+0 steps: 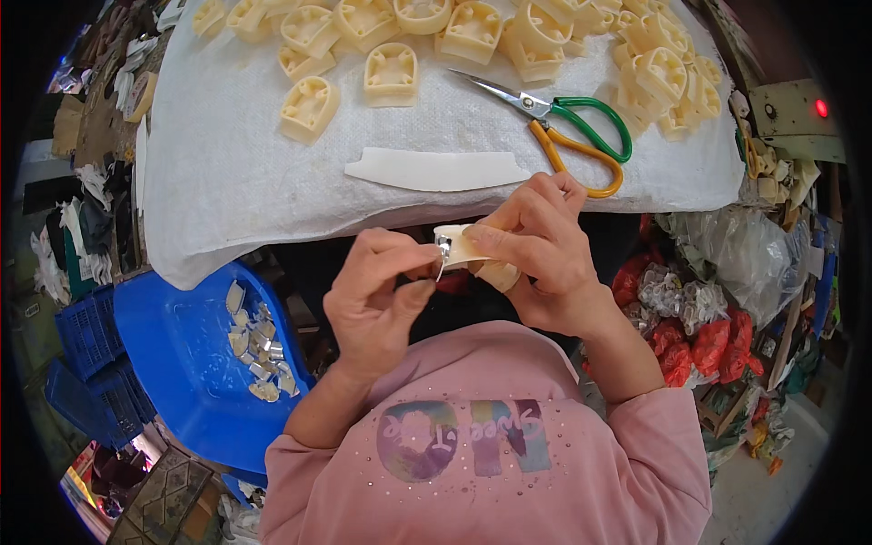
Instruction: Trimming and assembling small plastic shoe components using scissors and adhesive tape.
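Your right hand [543, 252] pinches a small cream plastic piece [465, 245] just off the near edge of the white cloth-covered table [227, 173], while your left hand [377, 295] pinches a small shiny metal clip [442, 252] against it. Green-and-orange-handled scissors [563, 127] lie near that edge.

A table [227, 182] with a white cloth [436, 127] on top fills the upper part of the view. Many cream plastic pieces [391, 73] lie in a heap from 11 to 1 o'clock. Scissors [554, 123] with green and orange handles lie at 1 o'clock. A flat white strip [436, 169] lies near the table's front edge at 12 o'clock.
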{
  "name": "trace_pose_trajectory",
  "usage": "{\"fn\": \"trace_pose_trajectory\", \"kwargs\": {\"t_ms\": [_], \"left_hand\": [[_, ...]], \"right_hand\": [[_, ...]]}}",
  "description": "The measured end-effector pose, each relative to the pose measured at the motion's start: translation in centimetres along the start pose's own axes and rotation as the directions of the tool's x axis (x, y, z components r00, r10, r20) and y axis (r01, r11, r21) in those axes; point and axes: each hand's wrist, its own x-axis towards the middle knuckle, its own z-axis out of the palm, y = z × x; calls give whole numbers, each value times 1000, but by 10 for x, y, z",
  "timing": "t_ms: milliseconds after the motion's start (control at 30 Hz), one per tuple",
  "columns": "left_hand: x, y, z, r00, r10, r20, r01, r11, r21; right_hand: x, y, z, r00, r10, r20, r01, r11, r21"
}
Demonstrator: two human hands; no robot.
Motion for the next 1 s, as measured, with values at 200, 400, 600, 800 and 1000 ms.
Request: {"fn": "trace_pose_trajectory", "kwargs": {"t_ms": [200,400,600,800,1000], "left_hand": [[3,-9,4,996,85,-37,-84,996,21],[10,-1,6,990,129,61,-140,959,247],[14,1,6,966,211,148,-253,882,397],[8,3,11,990,102,93,-130,914,384],[14,-3,7,961,254,104,-275,904,328]], "right_hand": [[-2,-5,2,998,34,55,-39,994,102],[-6,-4,-2,983,77,165,-97,988,116],[-6,-3,-3,968,82,235,-113,986,121],[-5,-4,-4,959,68,274,-117,979,166],[2,-1,-7,991,-42,123,41,999,12]]}}
